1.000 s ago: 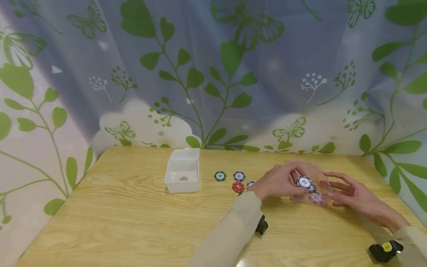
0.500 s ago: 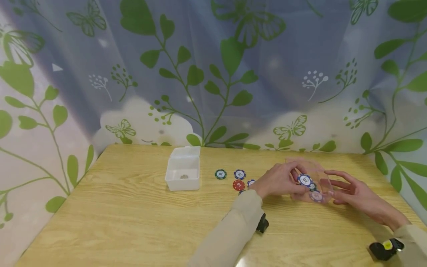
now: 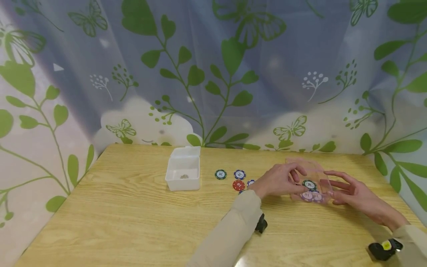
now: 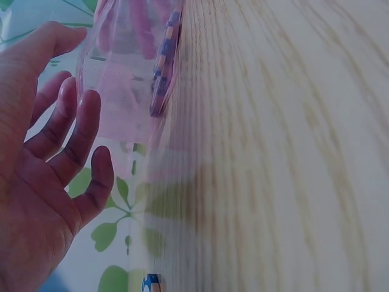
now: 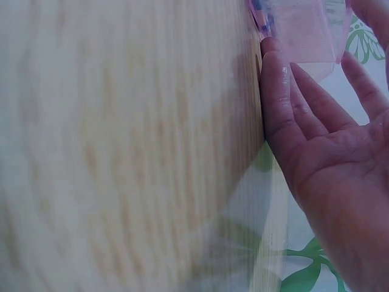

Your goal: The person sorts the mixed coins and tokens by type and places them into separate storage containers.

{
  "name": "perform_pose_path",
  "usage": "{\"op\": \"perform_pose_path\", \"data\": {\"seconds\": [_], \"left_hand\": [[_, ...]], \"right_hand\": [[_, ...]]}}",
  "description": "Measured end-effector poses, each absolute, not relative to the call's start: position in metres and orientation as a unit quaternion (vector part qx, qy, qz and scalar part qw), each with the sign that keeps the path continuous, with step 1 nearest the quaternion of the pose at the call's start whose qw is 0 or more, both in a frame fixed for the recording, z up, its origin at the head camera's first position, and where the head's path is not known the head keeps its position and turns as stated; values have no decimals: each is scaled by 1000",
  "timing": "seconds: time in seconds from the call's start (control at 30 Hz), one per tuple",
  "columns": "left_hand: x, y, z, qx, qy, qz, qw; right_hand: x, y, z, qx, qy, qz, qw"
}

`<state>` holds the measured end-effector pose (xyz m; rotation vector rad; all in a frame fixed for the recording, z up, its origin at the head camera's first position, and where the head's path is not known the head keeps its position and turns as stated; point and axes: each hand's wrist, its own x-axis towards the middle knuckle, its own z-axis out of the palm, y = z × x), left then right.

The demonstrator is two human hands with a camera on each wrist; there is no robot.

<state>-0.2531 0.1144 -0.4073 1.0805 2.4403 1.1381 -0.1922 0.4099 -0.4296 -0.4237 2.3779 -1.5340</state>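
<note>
A clear plastic box [image 3: 313, 174] stands on the wooden table [image 3: 133, 222] at the right, between my hands. Inside it lie a green chip [image 3: 309, 184] and pink chips [image 3: 307, 195]. My left hand [image 3: 290, 183] rests against the box's left side and holds nothing. In the left wrist view its fingers [image 4: 79, 134] are loosely spread beside the clear box [image 4: 121, 79]. My right hand [image 3: 337, 183] lies open with straight fingers against the box's right side. The right wrist view shows those fingers [image 5: 285, 97] touching the clear box [image 5: 304, 24].
Loose chips lie left of my left hand: green [image 3: 220, 174], blue [image 3: 239, 174], red [image 3: 238, 185] and a half-hidden blue one [image 3: 251, 182]. A white box [image 3: 183, 174] with its lid open stands further left. A leaf-patterned curtain [image 3: 213, 74] hangs behind the table.
My left hand held a blue chip over the clear box; now the chip has left the fingers and the chips in the box have shifted. The right hand has stayed put.
</note>
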Motion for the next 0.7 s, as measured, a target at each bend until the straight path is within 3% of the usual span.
{"op": "perform_pose_path", "data": {"seconds": [0.7], "left_hand": [[-253, 80, -400, 385, 808, 435, 97]], "right_hand": [[-193, 411, -433, -154, 816, -541, 133]]}}
